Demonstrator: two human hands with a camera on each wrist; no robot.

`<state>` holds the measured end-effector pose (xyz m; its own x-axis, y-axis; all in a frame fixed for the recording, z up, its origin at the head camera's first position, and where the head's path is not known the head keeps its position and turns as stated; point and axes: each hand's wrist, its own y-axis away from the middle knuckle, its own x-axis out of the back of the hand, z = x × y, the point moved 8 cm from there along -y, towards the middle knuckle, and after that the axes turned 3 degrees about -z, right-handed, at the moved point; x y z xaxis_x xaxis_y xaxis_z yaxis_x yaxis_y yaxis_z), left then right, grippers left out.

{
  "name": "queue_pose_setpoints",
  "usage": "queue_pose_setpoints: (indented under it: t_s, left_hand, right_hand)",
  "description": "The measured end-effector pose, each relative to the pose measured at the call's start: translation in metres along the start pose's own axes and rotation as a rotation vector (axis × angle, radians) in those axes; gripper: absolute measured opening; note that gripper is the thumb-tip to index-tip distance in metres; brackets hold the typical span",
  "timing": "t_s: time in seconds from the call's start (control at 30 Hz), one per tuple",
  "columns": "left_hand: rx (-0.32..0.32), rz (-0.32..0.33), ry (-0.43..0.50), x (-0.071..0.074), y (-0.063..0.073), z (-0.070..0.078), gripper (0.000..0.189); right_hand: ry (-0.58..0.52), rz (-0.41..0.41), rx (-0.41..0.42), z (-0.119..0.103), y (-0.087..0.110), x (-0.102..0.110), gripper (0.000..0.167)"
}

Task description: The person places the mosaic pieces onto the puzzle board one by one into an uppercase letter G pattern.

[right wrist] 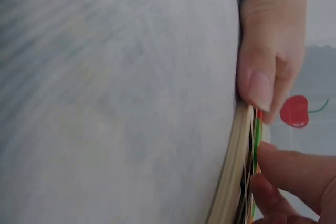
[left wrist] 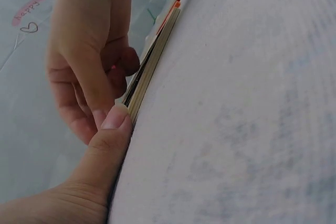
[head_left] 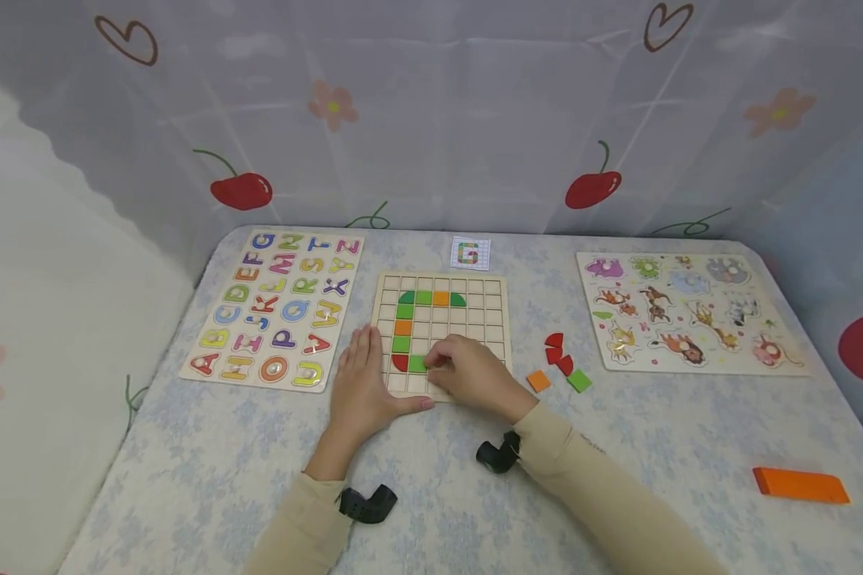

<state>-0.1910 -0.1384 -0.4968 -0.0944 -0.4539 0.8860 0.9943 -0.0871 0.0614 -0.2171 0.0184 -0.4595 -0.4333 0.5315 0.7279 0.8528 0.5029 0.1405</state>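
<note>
A wooden grid board (head_left: 442,319) lies in front of me, bearing green, orange and red tiles in a C-like outline. My left hand (head_left: 367,383) rests at its left side, fingers extended along the edge and thumb (left wrist: 113,124) against the near edge. My right hand (head_left: 475,374) is over the lower part of the board with curled fingers. Its thumb and fingertips hold a green square tile (head_left: 416,364) beside a red quarter-round tile (head_left: 400,363). In the right wrist view, the fingertips are right at the green tile's edge (right wrist: 257,145). The right hand covers several grid cells.
Loose red tiles (head_left: 554,340), an orange square (head_left: 538,381) and a green square (head_left: 578,381) lie right of the board. A pattern card (head_left: 471,253) sits behind it. An alphabet puzzle (head_left: 266,311) is left, an animal puzzle (head_left: 683,311) right, an orange block (head_left: 801,485) near right.
</note>
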Motion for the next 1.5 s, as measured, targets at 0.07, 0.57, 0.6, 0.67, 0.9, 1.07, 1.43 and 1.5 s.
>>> queue_pose_setpoints:
  t_s: [0.07, 0.57, 0.6, 0.67, 0.9, 1.07, 1.43, 1.5]
  left_hand:
    - [0.003, 0.001, 0.0, 0.0, 0.0, 0.0, 0.144]
    - [0.013, -0.003, 0.008, -0.003, 0.0, -0.002, 0.146]
    - [0.013, -0.002, 0.01, -0.003, 0.0, -0.002, 0.146]
    - [0.012, 0.0, 0.013, -0.003, 0.0, -0.002, 0.146]
    - [0.013, -0.003, 0.007, -0.004, 0.0, -0.003, 0.146]
    - [0.015, -0.007, 0.014, -0.004, -0.001, -0.003, 0.145]
    - [0.011, -0.009, 0.008, -0.004, -0.001, -0.002, 0.146]
    - [0.012, -0.008, 0.007, -0.004, -0.001, -0.002, 0.146]
  right_hand:
    - [-0.006, -0.02, 0.011, 0.004, 0.007, 0.004, 0.016]
    - [0.257, -0.015, -0.082, 0.074, 0.085, 0.065, 0.043]
    - [0.264, -0.016, -0.08, 0.077, 0.087, 0.067, 0.043]
    - [0.261, -0.009, -0.073, 0.081, 0.092, 0.07, 0.04]
    - [0.194, 0.014, -0.087, 0.089, 0.095, 0.073, 0.025]
    - [0.131, -0.014, -0.112, 0.094, 0.091, 0.071, 0.022]
    - [-0.035, 0.067, -0.071, 0.083, 0.061, 0.063, 0.019]
    - [-0.06, 0.071, -0.064, 0.075, 0.053, 0.058, 0.019]
